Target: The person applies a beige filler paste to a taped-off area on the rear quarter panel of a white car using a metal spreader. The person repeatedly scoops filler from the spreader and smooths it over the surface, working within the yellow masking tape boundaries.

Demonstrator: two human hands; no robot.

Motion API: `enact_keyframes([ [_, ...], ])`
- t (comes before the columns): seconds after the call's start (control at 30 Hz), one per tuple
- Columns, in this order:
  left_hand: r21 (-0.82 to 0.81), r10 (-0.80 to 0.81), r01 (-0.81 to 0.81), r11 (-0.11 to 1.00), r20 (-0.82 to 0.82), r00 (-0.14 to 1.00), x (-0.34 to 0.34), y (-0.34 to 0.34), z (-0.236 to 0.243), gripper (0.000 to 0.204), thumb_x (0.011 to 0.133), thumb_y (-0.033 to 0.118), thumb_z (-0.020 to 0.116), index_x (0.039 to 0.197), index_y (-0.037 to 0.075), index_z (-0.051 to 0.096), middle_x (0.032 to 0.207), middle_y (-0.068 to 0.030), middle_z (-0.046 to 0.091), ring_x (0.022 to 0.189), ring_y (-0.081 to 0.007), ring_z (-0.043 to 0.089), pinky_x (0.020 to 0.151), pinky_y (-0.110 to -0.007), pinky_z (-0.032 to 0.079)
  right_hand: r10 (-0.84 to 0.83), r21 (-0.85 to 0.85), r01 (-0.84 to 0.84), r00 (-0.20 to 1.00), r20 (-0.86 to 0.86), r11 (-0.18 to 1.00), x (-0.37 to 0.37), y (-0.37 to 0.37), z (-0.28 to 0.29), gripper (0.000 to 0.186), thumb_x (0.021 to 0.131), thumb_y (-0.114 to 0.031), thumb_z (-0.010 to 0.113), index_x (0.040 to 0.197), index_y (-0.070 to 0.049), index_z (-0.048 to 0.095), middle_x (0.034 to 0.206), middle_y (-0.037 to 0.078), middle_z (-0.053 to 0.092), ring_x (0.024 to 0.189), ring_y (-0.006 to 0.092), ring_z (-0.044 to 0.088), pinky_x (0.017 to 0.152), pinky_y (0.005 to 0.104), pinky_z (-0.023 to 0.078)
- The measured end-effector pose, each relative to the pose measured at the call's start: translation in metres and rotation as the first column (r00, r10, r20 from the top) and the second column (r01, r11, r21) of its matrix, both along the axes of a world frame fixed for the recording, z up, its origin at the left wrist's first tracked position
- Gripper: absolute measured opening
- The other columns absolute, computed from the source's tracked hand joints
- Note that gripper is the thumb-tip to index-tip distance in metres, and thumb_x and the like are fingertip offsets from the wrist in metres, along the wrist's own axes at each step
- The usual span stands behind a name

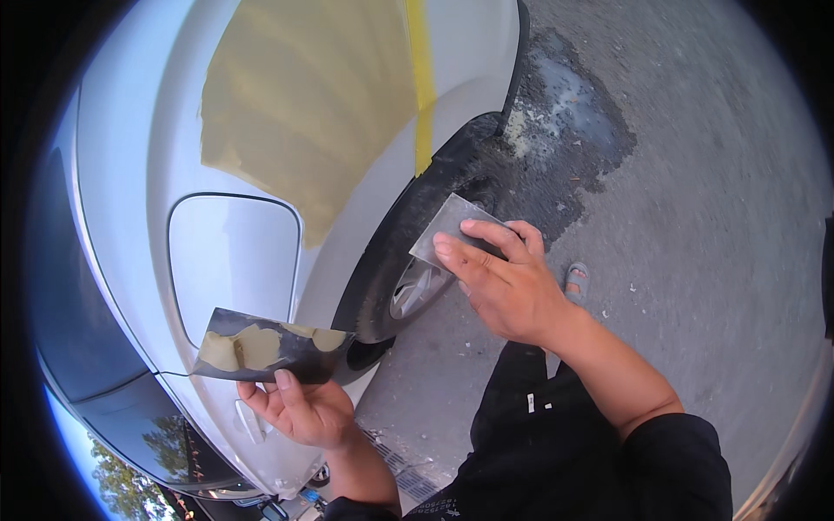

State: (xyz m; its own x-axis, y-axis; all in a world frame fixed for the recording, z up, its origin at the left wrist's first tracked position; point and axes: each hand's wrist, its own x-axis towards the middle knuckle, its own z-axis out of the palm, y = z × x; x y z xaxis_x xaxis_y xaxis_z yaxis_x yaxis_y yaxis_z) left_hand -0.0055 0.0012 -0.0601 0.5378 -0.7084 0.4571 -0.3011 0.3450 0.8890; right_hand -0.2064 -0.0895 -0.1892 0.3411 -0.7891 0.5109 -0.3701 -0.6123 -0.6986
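Note:
My left hand (300, 408) holds a dark rectangular plate (300, 363) from below, with lumps of beige paste (256, 346) on it, in front of the fuel flap (233, 260). My right hand (512, 286) grips a thin grey square spreader (439, 230) with fingertips on its face, over the rear wheel (413, 291). Above, the white car's rear panel (473, 61) carries a broad beige-coated patch (304, 104) with a strip of yellow tape (421, 130) along its right side.
The car's dark side windows (87, 313) run along the left. Grey pavement (704, 260) lies on the right, with a wet, pale-splashed stain (578, 104) beside the wheel arch. My sandalled foot (575, 278) is below my right hand, and a drain grate (400, 460) lies low centre.

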Motion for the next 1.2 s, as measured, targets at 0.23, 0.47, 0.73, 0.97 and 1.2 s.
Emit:
enact_keyframes([
  [0.23,0.093,-0.419,0.411,0.907,0.086,0.904,0.074,-0.060,0.047,0.038,0.094,0.003,0.042,0.130,0.000,0.032,0.120,-0.0207,0.051,0.110,-0.0262,0.054,0.092,-0.037,0.048,-0.105,-0.242,0.120,0.992,0.076,0.963,0.057,-0.036,-0.035,0.037,0.082,-0.012,0.055,0.118,-0.017,0.059,0.124,-0.005,0.058,0.115,0.0179,0.048,0.090,0.0482,0.034],
  [0.47,0.142,-0.585,0.568,0.811,0.214,0.782,0.095,-0.135,0.057,0.045,0.093,0.005,0.041,0.136,-0.001,0.027,0.116,-0.0243,0.053,0.105,-0.0296,0.055,0.095,-0.040,0.044,-0.175,-0.329,0.225,0.969,0.174,0.917,0.110,-0.041,-0.060,0.034,0.088,-0.018,0.050,0.121,-0.021,0.057,0.128,-0.006,0.055,0.121,0.0165,0.043,0.090,0.0476,0.032],
  [0.73,0.219,-0.792,0.765,0.605,0.260,0.552,0.103,-0.135,0.059,0.043,0.094,0.006,0.038,0.136,0.000,0.028,0.126,-0.0231,0.047,0.113,-0.0304,0.053,0.089,-0.039,0.050,-0.201,-0.331,0.279,0.947,0.250,0.901,0.137,-0.033,-0.064,0.033,0.089,-0.019,0.049,0.120,-0.021,0.056,0.129,-0.006,0.055,0.121,0.0175,0.044,0.090,0.0475,0.032],
  [0.97,0.154,-0.751,0.739,0.656,0.232,0.618,0.104,-0.136,0.060,0.043,0.095,0.007,0.037,0.136,0.000,0.028,0.127,-0.0222,0.047,0.114,-0.0304,0.052,0.092,-0.039,0.048,-0.223,-0.335,0.299,0.943,0.246,0.894,0.141,-0.030,-0.059,0.034,0.089,-0.020,0.048,0.122,-0.021,0.056,0.128,-0.007,0.055,0.121,0.0165,0.044,0.089,0.0472,0.033],
  [1.2,0.144,-0.726,0.715,0.684,0.233,0.648,0.104,-0.137,0.059,0.043,0.095,0.006,0.036,0.135,-0.003,0.027,0.129,-0.0230,0.046,0.116,-0.0296,0.050,0.099,-0.039,0.042,-0.194,-0.300,0.267,0.948,0.252,0.916,0.146,-0.026,-0.056,0.033,0.085,-0.020,0.062,0.117,-0.019,0.055,0.123,-0.007,0.059,0.115,0.0169,0.049,0.096,0.0456,0.030],
])
